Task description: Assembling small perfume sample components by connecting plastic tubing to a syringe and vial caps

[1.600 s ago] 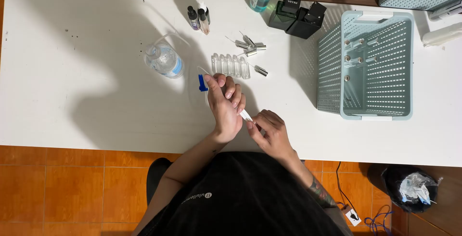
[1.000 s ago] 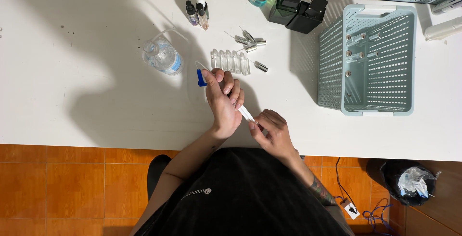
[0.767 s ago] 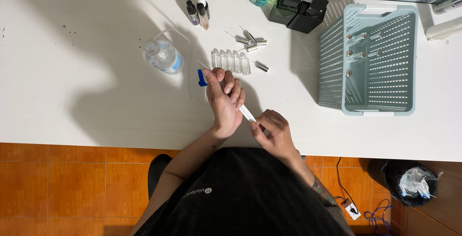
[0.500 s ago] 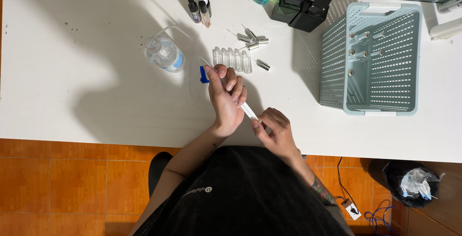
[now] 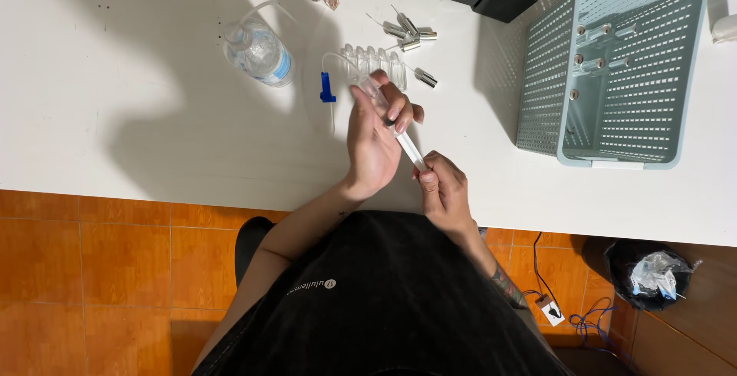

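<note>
A: Since the earlier frames your hands have come a little lower and nearer to your body, and the view has moved up, so the dark bottles at 12 o'clock are now cut by the top edge. The syringe is otherwise held the same way.

B: Where is it exactly?

A: Your left hand (image 5: 374, 146) is closed around the clear syringe barrel (image 5: 374, 89), which lies tilted above the white surface (image 5: 115, 115), near its front edge. Your right hand (image 5: 443, 189), at 4 o'clock from the left one, pinches the end of the white plunger (image 5: 407, 144) with the fingertips. A thin tube with a blue clamp (image 5: 327, 88) leaves the tip at 10 o'clock.

B: How do I do this step well?

A: I think you should keep the left grip steady and move the plunger straight along the barrel, slowly, so the tube does not jump.

B: What is around?

A: The row of clear vials (image 5: 375, 61) is just past your left fingers at 12 o'clock, the plastic bottle (image 5: 257, 50) at 10 o'clock, the small metal caps (image 5: 408, 32) at 1 o'clock, and the pale green basket (image 5: 614, 69) well apart at 2 o'clock.
</note>
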